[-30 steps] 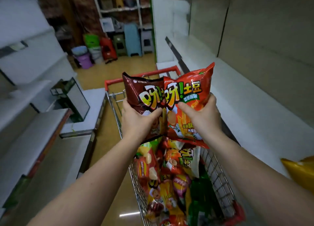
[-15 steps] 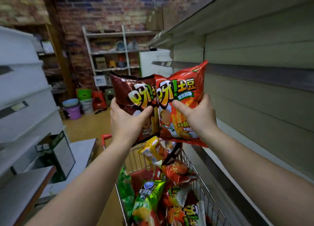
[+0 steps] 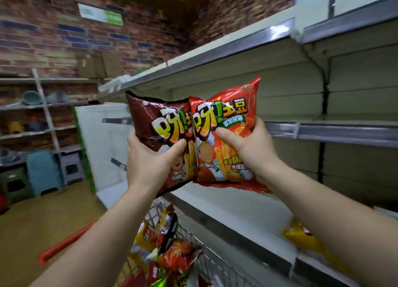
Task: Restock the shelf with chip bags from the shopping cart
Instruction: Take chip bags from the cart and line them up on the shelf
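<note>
Up in front of the shelf (image 3: 247, 202), the left hand (image 3: 148, 159) grips a brown chip bag (image 3: 155, 118), thumb across its front, while the right hand (image 3: 252, 148) grips a red chip bag (image 3: 226, 122) (edges overlapping). Below the fingers, the cart (image 3: 217, 263) holds more bags.

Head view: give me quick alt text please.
Left hand grips a brown chip bag, right hand a red chip bag, raised before bare shelves. More bags fill the cart below.
</note>
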`<state>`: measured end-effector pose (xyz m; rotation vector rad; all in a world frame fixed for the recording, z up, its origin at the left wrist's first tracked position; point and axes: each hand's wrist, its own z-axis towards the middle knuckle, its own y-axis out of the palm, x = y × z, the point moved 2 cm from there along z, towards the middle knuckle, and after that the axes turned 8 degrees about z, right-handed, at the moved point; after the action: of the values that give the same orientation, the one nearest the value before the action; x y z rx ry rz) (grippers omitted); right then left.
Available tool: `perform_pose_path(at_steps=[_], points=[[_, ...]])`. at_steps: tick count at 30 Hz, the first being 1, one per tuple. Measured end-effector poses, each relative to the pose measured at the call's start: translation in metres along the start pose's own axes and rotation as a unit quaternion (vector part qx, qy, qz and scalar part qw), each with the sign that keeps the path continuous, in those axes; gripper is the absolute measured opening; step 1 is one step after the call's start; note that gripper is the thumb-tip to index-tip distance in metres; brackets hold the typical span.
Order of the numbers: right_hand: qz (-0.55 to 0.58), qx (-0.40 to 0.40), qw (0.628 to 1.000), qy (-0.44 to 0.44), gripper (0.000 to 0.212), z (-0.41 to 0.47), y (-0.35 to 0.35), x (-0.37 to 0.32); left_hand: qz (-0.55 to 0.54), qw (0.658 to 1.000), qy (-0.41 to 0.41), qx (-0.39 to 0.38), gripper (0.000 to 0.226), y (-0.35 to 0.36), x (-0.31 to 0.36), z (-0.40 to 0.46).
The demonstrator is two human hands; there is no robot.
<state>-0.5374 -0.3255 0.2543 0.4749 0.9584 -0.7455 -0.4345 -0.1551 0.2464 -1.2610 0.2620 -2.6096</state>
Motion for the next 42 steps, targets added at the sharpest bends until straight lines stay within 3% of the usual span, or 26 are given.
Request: perform_pose_path(at_steps=[10,22,26,28,33,38,42], points=[[-0.099,0.161,0.981,-0.045,0.064,-0.054,-0.157,-0.078,-0.127,0.983,0.071,-0.115,0.090,0.058,0.123,-0.071],[-0.195,0.319,0.927,-0.044,0.064,-0.191,-0.357,-0.169,-0.253,0.921,0.098,-0.281,0.093,0.110,0.277,-0.241],[-0.217,0.366,0.904,-0.035,0.077,-0.228,-0.401,-0.186,-0.282,0.896,0.101,-0.327,0.095,0.123,0.315,-0.288],[-0.229,0.384,0.894,-0.028,0.082,-0.244,-0.418,-0.194,-0.298,0.881,0.106,-0.350,0.095,0.130,0.330,-0.306],[-0.253,0.446,0.858,-0.031,0.066,-0.277,-0.453,-0.215,-0.337,0.840,0.136,-0.404,0.097,0.147,0.369,-0.341],[-0.279,0.524,0.804,-0.035,0.079,-0.307,-0.476,-0.231,-0.384,0.784,0.159,-0.461,0.102,0.164,0.406,-0.372],[-0.288,0.573,0.766,-0.033,0.065,-0.335,-0.490,-0.242,-0.410,0.734,0.179,-0.511,0.102,0.173,0.428,-0.399]])
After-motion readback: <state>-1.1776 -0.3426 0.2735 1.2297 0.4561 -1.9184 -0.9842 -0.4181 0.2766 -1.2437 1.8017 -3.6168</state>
